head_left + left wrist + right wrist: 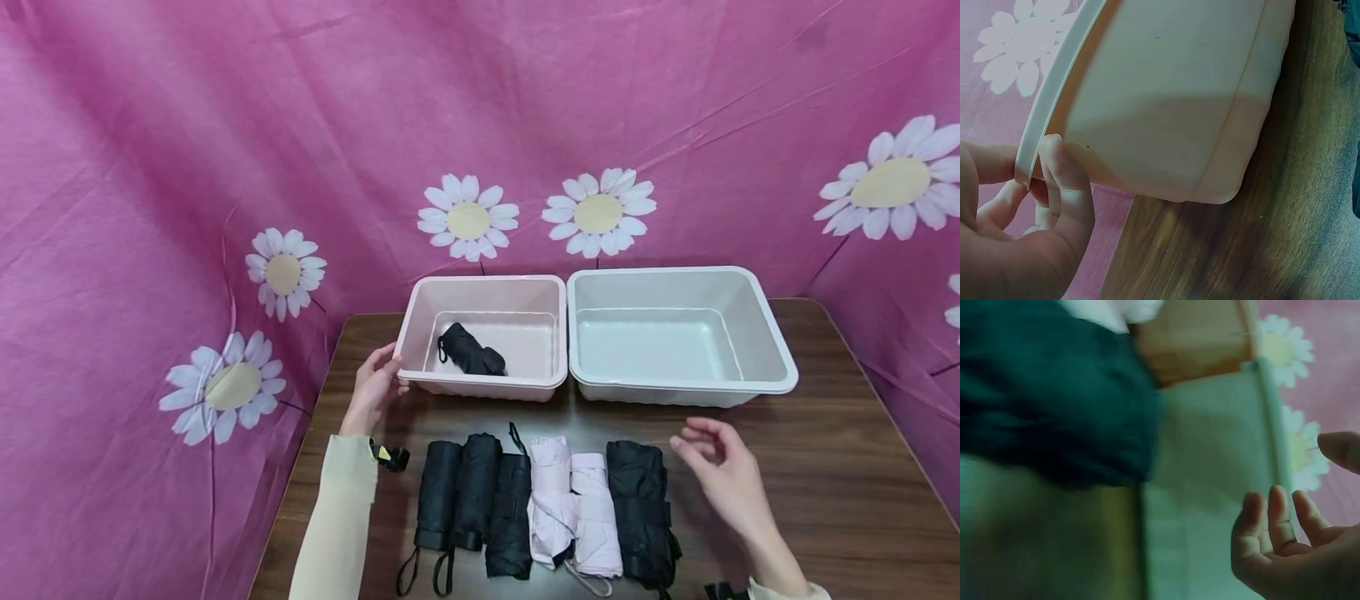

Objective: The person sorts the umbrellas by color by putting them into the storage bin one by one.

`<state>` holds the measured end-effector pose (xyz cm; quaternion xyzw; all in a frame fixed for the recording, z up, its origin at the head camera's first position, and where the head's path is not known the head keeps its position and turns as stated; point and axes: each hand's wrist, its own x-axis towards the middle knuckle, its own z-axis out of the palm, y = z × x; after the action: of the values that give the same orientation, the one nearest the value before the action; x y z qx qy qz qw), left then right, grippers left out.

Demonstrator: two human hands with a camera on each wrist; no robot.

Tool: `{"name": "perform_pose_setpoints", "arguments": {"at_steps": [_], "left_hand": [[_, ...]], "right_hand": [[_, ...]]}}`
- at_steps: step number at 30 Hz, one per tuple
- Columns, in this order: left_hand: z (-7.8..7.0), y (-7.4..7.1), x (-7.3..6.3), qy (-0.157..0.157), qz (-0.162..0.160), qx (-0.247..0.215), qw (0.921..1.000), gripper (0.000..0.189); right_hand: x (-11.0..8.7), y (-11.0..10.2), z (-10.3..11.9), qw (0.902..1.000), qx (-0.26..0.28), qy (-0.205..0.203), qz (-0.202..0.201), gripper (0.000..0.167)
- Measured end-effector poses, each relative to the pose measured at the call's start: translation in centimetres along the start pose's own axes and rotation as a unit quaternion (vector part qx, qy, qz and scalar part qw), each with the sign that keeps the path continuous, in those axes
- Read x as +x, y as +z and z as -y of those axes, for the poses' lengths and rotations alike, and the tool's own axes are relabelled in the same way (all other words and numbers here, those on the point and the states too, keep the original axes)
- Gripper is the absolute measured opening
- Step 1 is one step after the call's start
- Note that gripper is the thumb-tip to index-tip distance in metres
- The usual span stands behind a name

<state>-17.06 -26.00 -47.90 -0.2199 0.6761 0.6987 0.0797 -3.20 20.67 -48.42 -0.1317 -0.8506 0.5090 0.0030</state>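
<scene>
In the head view my left hand (372, 385) grips the front left corner of a pale pink bin (487, 387). The left wrist view shows the fingers and thumb pinching the bin's rim (1063, 81). A folded black umbrella (471, 350) lies inside that bin. My right hand (723, 475) holds nothing, its fingers loosely bent, just right of a thick folded black umbrella (639, 508). That umbrella (1054, 400) is blurred in the right wrist view. Left of it lie two pale pink folded umbrellas (551, 492) and three slimmer black ones (476, 492).
A larger white bin (675, 387) stands right beside the pink one at the back of the brown wooden table (825, 467). Behind hangs a pink cloth (525, 108) with white daisies. Wrist loops from some umbrellas trail toward the front.
</scene>
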Motion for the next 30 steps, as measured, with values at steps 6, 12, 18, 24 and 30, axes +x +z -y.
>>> {"name": "perform_pose_setpoints", "arguments": {"at_steps": [6,12,18,24,30], "left_hand": [[0.1,-0.1,0.0,0.0,-0.01,-0.001,0.9999,0.042],[0.3,0.0,0.0,0.012,-0.01,-0.014,0.9998,0.043],[0.2,0.2,-0.1,0.016,-0.01,-0.017,0.9997,0.043],[0.1,0.3,-0.2,0.023,-0.01,-0.034,0.9991,0.045],[0.2,0.4,-0.3,0.024,-0.01,-0.041,0.9988,0.045]], "right_hand": [[-1.9,1.9,-3.1,0.9907,-0.047,0.081,0.099,0.066],[-3.0,3.6,-4.2,0.9804,-0.114,0.078,0.141,0.084],[-3.7,4.8,-4.6,0.9653,-0.172,0.098,0.171,0.102],[-4.3,5.7,-4.7,0.9565,-0.218,0.1,0.166,0.116],[-4.5,6.1,-4.8,0.9523,-0.228,0.116,0.166,0.125]]}}
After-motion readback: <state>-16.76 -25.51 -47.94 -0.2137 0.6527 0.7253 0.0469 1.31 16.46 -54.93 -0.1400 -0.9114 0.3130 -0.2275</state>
